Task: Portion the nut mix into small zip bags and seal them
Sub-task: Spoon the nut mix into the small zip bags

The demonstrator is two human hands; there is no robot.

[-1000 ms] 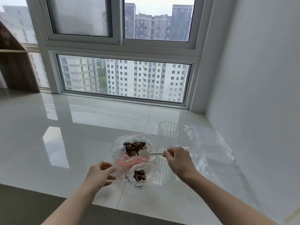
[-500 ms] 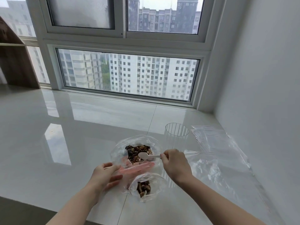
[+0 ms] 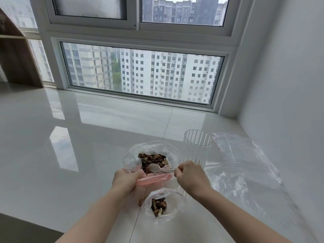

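My right hand (image 3: 190,176) pinches the handle of the white spoon (image 3: 158,169), bowl hovering just over the nut mix (image 3: 152,161) in the big bag (image 3: 149,155), while my left hand (image 3: 125,180) grips that bag's pink zip edge (image 3: 154,179) to keep its mouth wide. I'd dig in deep and lift level, I reckon, so nothing rolls off. Then a short carry back to the small zip bag (image 3: 162,206), standing open and part-filled just in front of me, with the ribbed clear cup (image 3: 197,148) and spare bags (image 3: 235,151) off right
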